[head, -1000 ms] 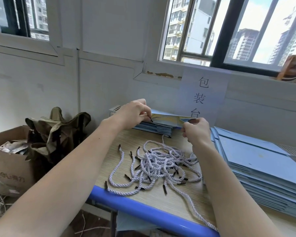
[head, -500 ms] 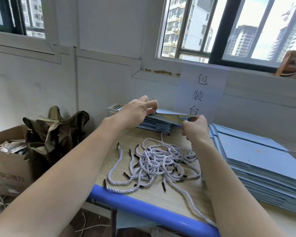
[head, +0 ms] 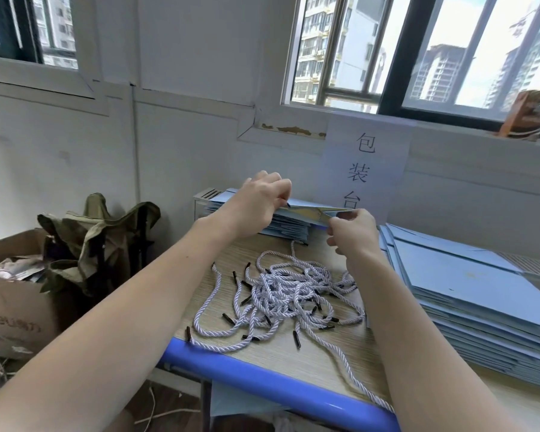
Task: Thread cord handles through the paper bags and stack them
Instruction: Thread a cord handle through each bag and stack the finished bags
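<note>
Leftward, cardboard box [head: 10, 307] holds crumpled scraps [head: 16, 268] (contents unclear).

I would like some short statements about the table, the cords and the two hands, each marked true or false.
1. Both hands hold one paper bag above the far stack. True: the left hand and the right hand each hold one end.
2. The loose cords lie in a pile between the forearms. True.
3. The cords have white tips. False: the tips are black.
4. The large stack of flat blue bags lies to the left of the cords. False: it lies to the right.
5. The table has a red front edge. False: the edge is blue.
</note>
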The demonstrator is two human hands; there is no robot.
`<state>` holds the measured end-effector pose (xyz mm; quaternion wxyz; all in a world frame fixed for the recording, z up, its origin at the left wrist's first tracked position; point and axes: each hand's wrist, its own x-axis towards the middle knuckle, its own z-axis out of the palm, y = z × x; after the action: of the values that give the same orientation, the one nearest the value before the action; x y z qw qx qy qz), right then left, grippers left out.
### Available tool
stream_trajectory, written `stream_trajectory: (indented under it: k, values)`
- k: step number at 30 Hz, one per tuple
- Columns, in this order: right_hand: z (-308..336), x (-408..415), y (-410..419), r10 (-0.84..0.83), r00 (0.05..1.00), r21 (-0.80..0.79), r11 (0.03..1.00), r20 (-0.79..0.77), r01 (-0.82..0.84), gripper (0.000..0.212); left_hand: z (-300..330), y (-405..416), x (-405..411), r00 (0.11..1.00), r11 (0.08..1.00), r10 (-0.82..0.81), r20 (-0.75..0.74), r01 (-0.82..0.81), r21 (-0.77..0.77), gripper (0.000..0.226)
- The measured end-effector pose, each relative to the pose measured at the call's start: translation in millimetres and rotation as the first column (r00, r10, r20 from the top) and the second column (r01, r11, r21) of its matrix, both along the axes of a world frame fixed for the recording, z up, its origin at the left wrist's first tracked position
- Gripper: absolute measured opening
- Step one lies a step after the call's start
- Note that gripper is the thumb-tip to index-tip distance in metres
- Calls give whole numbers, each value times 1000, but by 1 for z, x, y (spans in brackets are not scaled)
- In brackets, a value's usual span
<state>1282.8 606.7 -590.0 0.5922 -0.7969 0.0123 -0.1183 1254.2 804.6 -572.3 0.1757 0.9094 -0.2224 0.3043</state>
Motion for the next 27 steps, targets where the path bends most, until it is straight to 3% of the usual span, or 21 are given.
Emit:
stream_trajectory:
  k: [4, 9, 17, 27]
  values:
    - [4, -5, -2, 3, 1000, 69, 998, -29, -1, 21, -2, -7, -2, 994, 987, -105, 15, 106, -119, 13]
    - [8, -13, -1, 15, 998, 130, 991, -61, -7, 20, -6, -11, -4, 991, 981, -128, 28, 130, -141, 33]
    - [5, -12, 3, 35, 998, 119, 992, -51, -28, 21, -6, -13, -4, 986, 980, -153, -61, 144, -137, 13]
    - [6, -16, 4, 49, 999, 118, 992, -1, -49, 18, -9, -13, 2, 986, 958, -159, 50, 166, -235, 27]
